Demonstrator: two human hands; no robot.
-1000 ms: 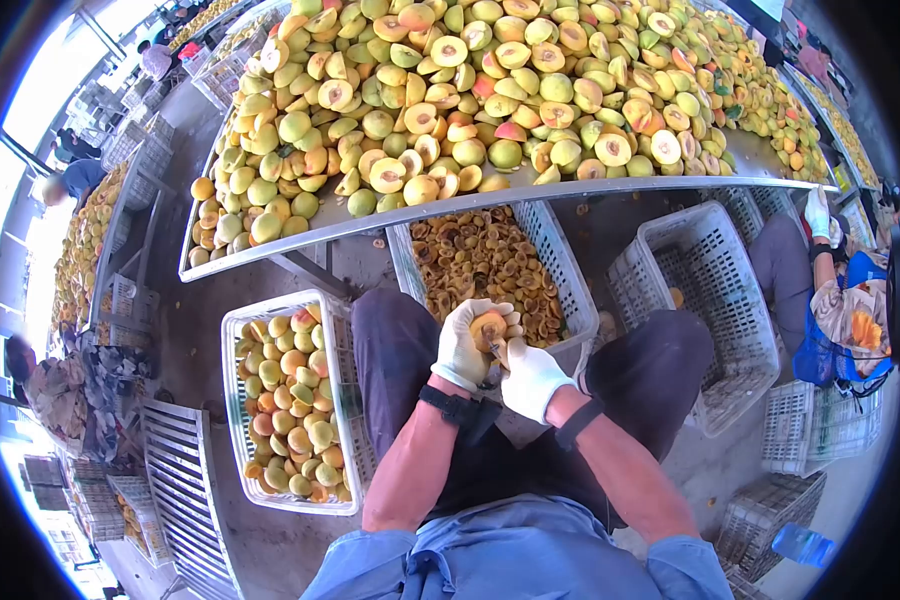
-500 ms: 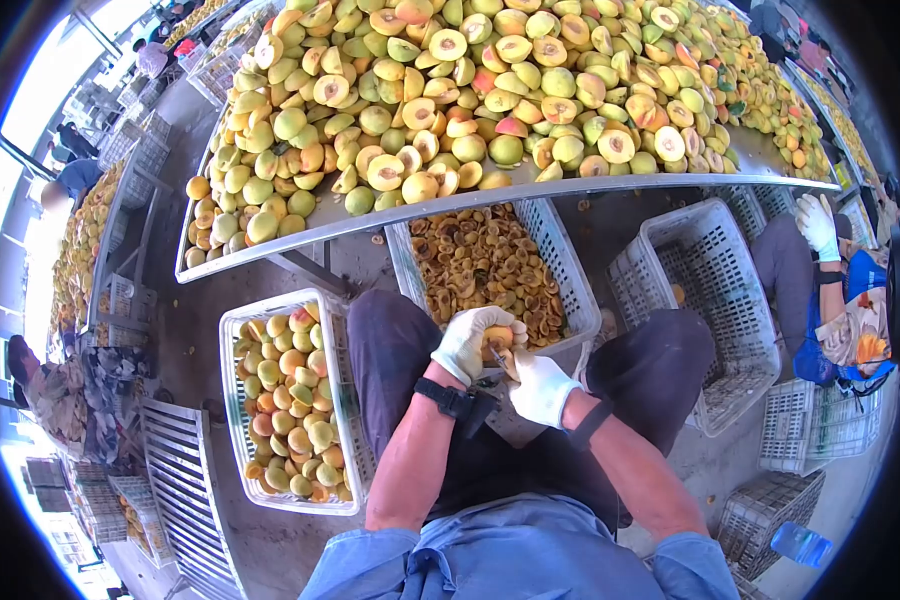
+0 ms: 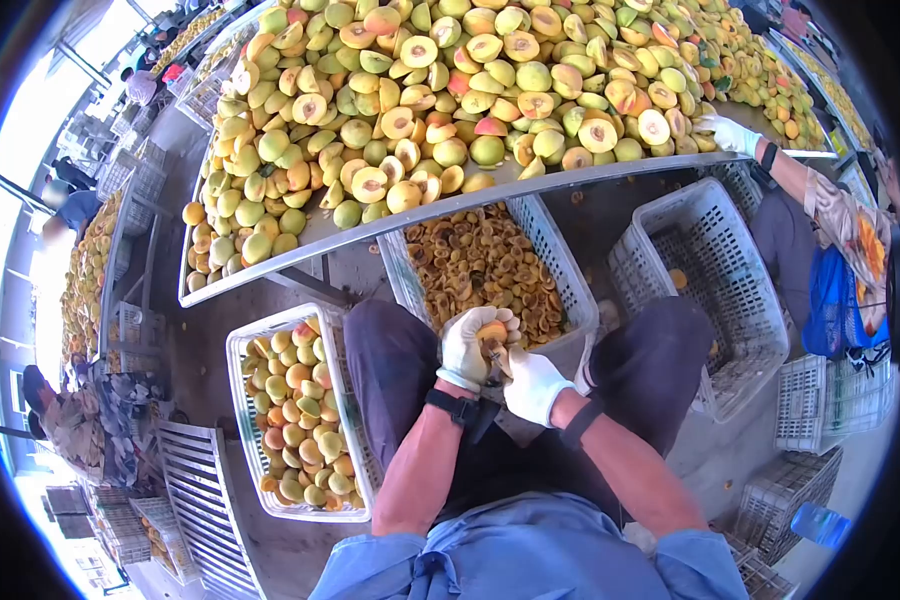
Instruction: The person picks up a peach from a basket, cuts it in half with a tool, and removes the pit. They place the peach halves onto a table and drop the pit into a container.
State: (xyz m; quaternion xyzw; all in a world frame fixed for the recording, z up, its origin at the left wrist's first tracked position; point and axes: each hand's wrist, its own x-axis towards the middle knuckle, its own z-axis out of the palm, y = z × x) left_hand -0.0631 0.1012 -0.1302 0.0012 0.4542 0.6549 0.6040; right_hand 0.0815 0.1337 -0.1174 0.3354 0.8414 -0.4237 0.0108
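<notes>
My left hand (image 3: pixel 467 350), in a white glove, is wrapped round a cut peach half (image 3: pixel 490 335) with its inner side showing. My right hand (image 3: pixel 536 385), also gloved, is closed on a small metal tool at the fruit's cut face; the tool is mostly hidden by the fingers. Both hands are between my knees, just over the near end of a crate of brown-looking fruit pieces (image 3: pixel 485 265). To their left stands a white crate (image 3: pixel 235 400) filled with yellow-green and reddish peaches.
A metal table (image 3: pixel 410 222) heaped with halved peaches spans the front. At right, a co-worker's gloved hand (image 3: pixel 732 135) touches the table's fruit beside a grey crate (image 3: pixel 660 215). A slatted metal rack (image 3: pixel 205 490) stands at left, a water bottle (image 3: pixel 820 524) at lower right.
The co-worker's gloved hand has moved forward onto the table's fruit. My hands remain together around the peach half, its cut side now turned more into view. The camera view has shifted slightly.
</notes>
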